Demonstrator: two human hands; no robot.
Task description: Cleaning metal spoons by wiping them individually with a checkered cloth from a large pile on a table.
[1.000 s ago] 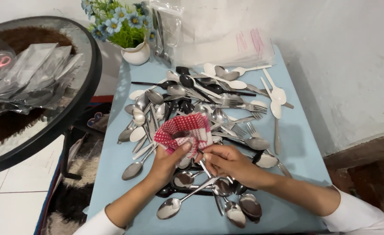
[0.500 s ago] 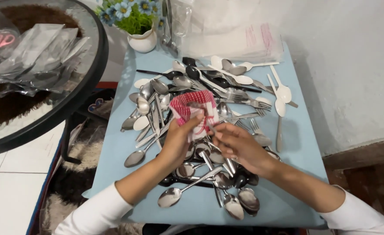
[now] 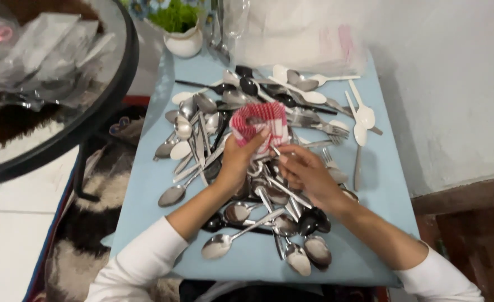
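Note:
A red-and-white checked cloth [image 3: 258, 124] is bunched up over the middle of a light blue table [image 3: 146, 184]. My left hand [image 3: 237, 162] is shut on the cloth from below and from the left. My right hand [image 3: 304, 174] is just to the right of it, its fingers pinching a thin metal utensil handle [image 3: 275, 150] near the cloth's lower edge. Under both hands lies a heap of several metal spoons [image 3: 241, 235] and forks [image 3: 319, 127], mixed with black spoons [image 3: 252, 88] and white plastic spoons [image 3: 363, 118].
A white pot with a green plant [image 3: 182, 33] and clear plastic bags [image 3: 303, 39] stand at the table's far end. A round glass table [image 3: 45, 89] with packaged items is at the left. A white wall [image 3: 448, 84] runs along the right.
Both hands with the cloth have stayed over the heap. The cloth has gone from spread to more bunched, and my right hand has closed in on a utensil beside it.

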